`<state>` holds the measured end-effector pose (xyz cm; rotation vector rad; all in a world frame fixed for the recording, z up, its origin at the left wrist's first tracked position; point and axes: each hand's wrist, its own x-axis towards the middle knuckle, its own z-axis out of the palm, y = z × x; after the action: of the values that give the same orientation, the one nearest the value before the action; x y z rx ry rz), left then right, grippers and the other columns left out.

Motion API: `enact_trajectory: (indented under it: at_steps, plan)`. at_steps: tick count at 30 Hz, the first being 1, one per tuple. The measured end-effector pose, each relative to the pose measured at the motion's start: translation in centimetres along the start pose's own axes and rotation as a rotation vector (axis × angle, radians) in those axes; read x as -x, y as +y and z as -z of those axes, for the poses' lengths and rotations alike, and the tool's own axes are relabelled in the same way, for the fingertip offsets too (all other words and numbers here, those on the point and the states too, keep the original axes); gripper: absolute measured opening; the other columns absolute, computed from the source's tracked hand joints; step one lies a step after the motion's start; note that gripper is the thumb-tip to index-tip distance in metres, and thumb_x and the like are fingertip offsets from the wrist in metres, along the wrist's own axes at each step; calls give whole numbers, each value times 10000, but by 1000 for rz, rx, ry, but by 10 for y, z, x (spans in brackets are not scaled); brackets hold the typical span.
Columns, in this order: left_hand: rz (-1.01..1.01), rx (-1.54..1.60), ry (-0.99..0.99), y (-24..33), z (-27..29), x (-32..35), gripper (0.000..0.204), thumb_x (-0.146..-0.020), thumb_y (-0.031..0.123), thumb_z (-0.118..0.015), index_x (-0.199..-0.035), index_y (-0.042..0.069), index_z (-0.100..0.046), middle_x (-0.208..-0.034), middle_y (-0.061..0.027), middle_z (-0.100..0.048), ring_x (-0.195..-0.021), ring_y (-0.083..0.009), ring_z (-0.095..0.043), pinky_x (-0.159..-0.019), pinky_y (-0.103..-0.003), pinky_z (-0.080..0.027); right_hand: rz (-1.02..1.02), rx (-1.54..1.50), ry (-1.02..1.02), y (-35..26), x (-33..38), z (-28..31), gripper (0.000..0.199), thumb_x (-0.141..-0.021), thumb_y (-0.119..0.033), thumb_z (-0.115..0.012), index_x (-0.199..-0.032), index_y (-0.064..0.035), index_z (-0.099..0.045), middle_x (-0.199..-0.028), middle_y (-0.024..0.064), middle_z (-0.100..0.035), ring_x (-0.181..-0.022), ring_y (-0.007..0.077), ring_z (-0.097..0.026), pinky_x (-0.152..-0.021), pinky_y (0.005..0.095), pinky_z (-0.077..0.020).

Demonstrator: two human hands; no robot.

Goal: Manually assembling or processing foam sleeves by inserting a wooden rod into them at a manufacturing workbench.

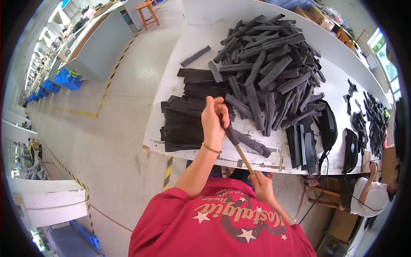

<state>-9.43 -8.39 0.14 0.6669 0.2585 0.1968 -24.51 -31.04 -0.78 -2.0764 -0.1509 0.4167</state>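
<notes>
My left hand [213,124] is raised over the near edge of the white table, its fingers curled round the upper end of a dark fabric tube [231,134]. That tube sits over the top of a thin wooden stick [244,159], which slants down toward me. Close to my body, my right hand [262,186] grips the stick's lower end. Beside the left hand lie stacks of flat black fabric strips [182,128]. A loose grey tube [257,145] rests just right of the stick. Beyond rises a big heap of charcoal-grey fabric tubes [274,55].
Folded dark pieces [301,145] and black pouch-like items [327,128] with a cord lie to the right. Farther right, a co-worker in a white top [366,195] sits beside more small black pieces [374,124]. A low white partition [218,10] edges the table's far side.
</notes>
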Motion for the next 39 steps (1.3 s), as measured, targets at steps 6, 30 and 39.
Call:
enact_trajectory:
  at_steps: [6,30,39]
  plan:
    - [181,-21,-122,-22,-19,46,526,-952,476,-442,-1139,-13,-498,-736,-128,-610,-687,-265,-638,-694,-377,-517,-2,-244,29,-5,-25,-10,212,-961,-152,-480,-842,4,-562,-566,-10,-423,-519,68,-379,-464,260,-319]
    - [64,-340,60,-12,-29,12,313,-935,341,-504,-940,35,-570,-726,-30,-569,-619,-138,-584,-512,-271,-434,154,-728,262,-46,-101,22,195,-927,-218,-593,-876,-31,-614,-576,-69,-432,-462,21,-338,-420,216,-243]
    - [345,-992,-786,-69,8,85,390,-988,288,-399,-688,52,-478,-540,-23,-522,-477,-115,-520,-479,-281,-418,311,-701,809,-72,-150,73,233,-944,-211,-557,-793,-39,-598,-620,-33,-529,-474,14,-402,-404,201,-268]
